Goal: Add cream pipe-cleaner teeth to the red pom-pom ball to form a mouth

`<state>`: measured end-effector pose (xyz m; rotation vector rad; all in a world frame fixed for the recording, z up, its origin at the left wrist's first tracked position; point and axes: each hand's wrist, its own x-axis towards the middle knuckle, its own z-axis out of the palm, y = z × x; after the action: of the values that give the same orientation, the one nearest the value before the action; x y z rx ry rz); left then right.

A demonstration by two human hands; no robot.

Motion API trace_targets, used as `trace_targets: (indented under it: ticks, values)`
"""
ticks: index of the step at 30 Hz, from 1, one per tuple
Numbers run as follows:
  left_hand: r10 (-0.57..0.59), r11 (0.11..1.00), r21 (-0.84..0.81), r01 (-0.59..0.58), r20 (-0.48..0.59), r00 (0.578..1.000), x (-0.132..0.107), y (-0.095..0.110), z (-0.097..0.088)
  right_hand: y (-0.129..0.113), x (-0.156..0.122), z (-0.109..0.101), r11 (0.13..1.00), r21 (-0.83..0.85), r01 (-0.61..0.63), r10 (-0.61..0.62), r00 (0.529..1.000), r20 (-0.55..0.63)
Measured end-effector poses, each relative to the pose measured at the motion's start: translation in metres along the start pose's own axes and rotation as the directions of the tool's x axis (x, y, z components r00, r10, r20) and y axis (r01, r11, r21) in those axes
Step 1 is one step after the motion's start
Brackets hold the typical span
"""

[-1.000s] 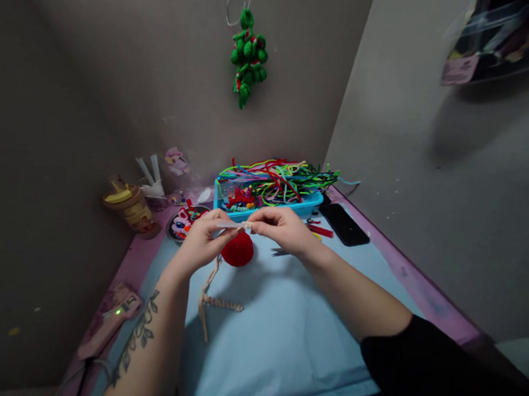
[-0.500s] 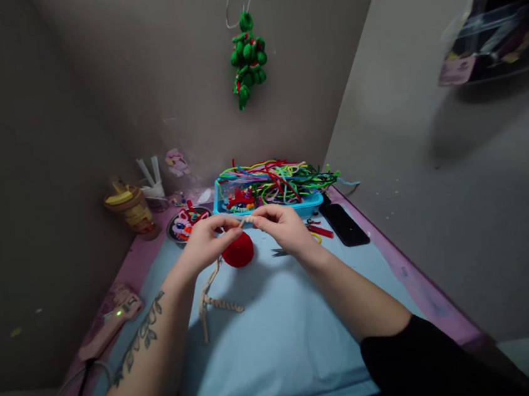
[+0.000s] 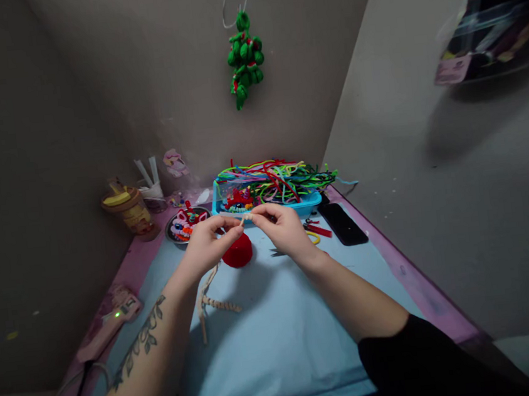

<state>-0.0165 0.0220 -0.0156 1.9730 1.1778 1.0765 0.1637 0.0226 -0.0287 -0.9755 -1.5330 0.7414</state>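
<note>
My left hand (image 3: 210, 244) and my right hand (image 3: 284, 233) meet in front of the blue basket, both closed in a pinch. Between their fingertips is a short beige pipe cleaner (image 3: 247, 217), which looks coiled at the right end; the fingers cover part of it. Just below my left hand sits a red ball-shaped piece (image 3: 237, 253), partly hidden by the thumb. Nearer to me on the blue cloth lies a beige coiled pipe cleaner (image 3: 223, 304) with straight lengths beside it. Scissors with a yellow handle (image 3: 315, 238) lie partly behind my right hand.
Pipe cleaners of many colours fill a blue basket (image 3: 301, 209) at the back. A bowl (image 3: 172, 234) of finished pieces and a brown cup (image 3: 130, 215) stand left. A pink glue gun (image 3: 103, 336) lies front left, a black phone (image 3: 344, 223) right. A green ornament (image 3: 245, 58) hangs above.
The whole view has shifted slightly left. My hands keep nearly the same pinch on the beige pipe cleaner, with only a tiny movement of the fingers.
</note>
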Motion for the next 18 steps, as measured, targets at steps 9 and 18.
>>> trace_targets:
  ticks: [9, 18]
  values:
    - [-0.118, 0.981, -0.162, 0.109, -0.049, 0.992, 0.0, 0.013, 0.008, 0.001, -0.003, 0.0, 0.929, -0.296, 0.223, -0.251, 0.966, -0.059]
    - [-0.248, 0.859, -0.475, 0.19, -0.062, 0.967, 0.0, 0.012, 0.019, 0.005, -0.005, -0.001, 0.836, -0.443, 0.323, -0.389, 0.919, -0.064]
